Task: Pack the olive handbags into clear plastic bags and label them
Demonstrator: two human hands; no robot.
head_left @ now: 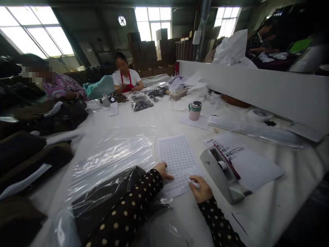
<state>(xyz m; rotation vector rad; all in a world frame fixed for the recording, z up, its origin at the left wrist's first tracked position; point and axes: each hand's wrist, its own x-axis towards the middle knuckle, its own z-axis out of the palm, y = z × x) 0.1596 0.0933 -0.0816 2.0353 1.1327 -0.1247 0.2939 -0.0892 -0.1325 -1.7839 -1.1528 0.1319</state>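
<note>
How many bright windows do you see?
3. One window is at the upper left, a second window is behind the boxes, and a third window is right of the post. More may be hidden.

Lidded mug point(195, 112) on a white sheet point(202, 124), with bright windows point(141, 14) and stacked, probably cardboard boxes point(147, 51) beyond.

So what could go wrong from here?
1. The left hand seems to touch the printed sheet; a careless pull might crease or shift it.
2. The right hand is close to the tape dispenser, so an outward swing could bump it.
3. The left sleeve crosses over the plastic-covered dark item and might drag the plastic along.
</note>
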